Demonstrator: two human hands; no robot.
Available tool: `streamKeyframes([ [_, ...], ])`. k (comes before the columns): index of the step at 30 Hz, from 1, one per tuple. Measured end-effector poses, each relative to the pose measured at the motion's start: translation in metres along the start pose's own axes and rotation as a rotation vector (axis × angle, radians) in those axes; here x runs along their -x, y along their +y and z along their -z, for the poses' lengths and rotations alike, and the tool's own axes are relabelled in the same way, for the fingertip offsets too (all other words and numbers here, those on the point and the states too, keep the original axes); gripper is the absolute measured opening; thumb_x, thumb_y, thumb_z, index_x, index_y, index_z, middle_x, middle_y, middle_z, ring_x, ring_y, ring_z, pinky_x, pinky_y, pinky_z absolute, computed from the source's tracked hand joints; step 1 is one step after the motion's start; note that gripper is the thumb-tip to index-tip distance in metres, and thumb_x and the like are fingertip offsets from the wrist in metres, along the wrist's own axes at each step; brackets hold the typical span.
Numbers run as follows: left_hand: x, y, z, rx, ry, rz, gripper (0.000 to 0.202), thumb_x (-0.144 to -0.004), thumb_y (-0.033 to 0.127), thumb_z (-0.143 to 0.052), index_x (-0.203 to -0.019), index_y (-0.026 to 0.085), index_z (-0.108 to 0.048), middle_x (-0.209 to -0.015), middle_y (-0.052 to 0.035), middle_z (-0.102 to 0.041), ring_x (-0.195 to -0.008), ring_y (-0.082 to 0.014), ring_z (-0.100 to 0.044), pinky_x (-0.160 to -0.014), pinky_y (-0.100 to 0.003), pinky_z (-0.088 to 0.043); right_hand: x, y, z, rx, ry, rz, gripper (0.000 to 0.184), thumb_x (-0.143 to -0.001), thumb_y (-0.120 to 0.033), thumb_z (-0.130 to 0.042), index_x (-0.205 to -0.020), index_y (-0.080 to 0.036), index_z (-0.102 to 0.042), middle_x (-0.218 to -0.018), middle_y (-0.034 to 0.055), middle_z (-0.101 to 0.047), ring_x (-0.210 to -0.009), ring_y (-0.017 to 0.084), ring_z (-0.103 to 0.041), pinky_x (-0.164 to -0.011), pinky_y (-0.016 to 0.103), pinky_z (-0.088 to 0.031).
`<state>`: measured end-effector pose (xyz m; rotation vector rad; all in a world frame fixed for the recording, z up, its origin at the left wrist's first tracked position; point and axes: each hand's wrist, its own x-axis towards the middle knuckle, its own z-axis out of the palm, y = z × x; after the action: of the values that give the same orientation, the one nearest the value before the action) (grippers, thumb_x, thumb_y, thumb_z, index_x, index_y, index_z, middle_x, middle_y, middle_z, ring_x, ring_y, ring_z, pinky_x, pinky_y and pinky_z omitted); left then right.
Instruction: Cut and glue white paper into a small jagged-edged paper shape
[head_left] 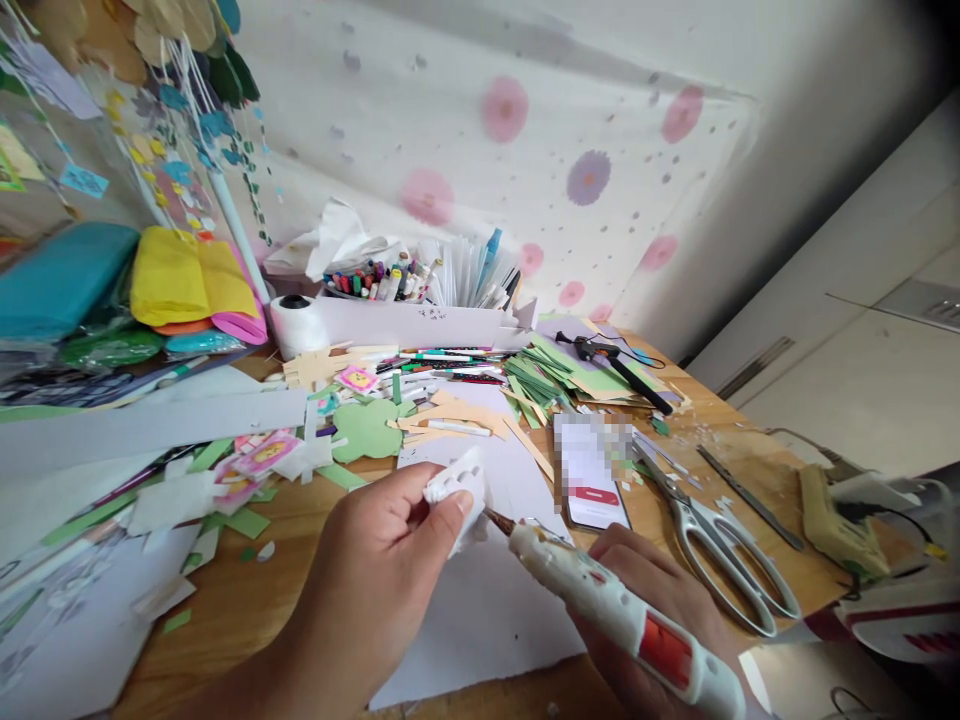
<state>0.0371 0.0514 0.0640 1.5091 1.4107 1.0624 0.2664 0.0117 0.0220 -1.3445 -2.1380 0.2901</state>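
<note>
My left hand (382,570) pinches a small folded white piece (466,487), soft-looking like tissue or thin foam, between thumb and fingers. My right hand (660,600) wraps round a thick white pen-shaped tool (600,590) with a red panel on its side and a narrow brownish metal tip. The tip points left at the white piece, right beside its lower edge; whether they touch I cannot tell. Below both hands lies a sheet of white paper (480,630) on the wooden table. Right-hand fingers are partly hidden behind the tool.
To the right are a phone (592,475), large scissors (720,545), tweezers (750,497), a black glue gun (619,365) and a power strip (840,525). Paper scraps and a green paper cutout (367,430) cover the left. Behind stand a marker box (427,318) and a thread spool (298,325).
</note>
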Motion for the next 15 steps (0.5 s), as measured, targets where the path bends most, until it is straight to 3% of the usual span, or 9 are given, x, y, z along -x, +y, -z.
streamKeyframes([
  [9, -0.0014, -0.0041, 0.0001, 0.064, -0.032, 0.015, 0.024, -0.079, 0.037, -0.055, -0.060, 0.022, -0.059, -0.053, 0.0022, -0.057, -0.063, -0.0214, -0.062, -0.052, -0.027, -0.045, 0.0004, 0.0025, 0.0010, 0.017, 0.015, -0.009, 0.021, -0.085, -0.015, -0.052, -0.066, -0.023, -0.049, -0.066, 0.0002, -0.053, -0.058, 0.015, -0.056, -0.048, 0.027, -0.042],
  [15, -0.0011, -0.0021, 0.0020, 0.020, -0.063, 0.032, 0.030, -0.080, 0.040, -0.052, -0.056, 0.024, -0.046, -0.051, 0.0040, -0.049, -0.070, -0.0229, -0.062, -0.057, -0.028, -0.043, -0.0011, -0.0037, 0.0066, -0.047, -0.038, -0.022, 0.020, -0.085, -0.018, -0.054, -0.066, -0.024, -0.050, -0.068, 0.0022, -0.054, -0.062, 0.018, -0.056, -0.049, 0.028, -0.043],
])
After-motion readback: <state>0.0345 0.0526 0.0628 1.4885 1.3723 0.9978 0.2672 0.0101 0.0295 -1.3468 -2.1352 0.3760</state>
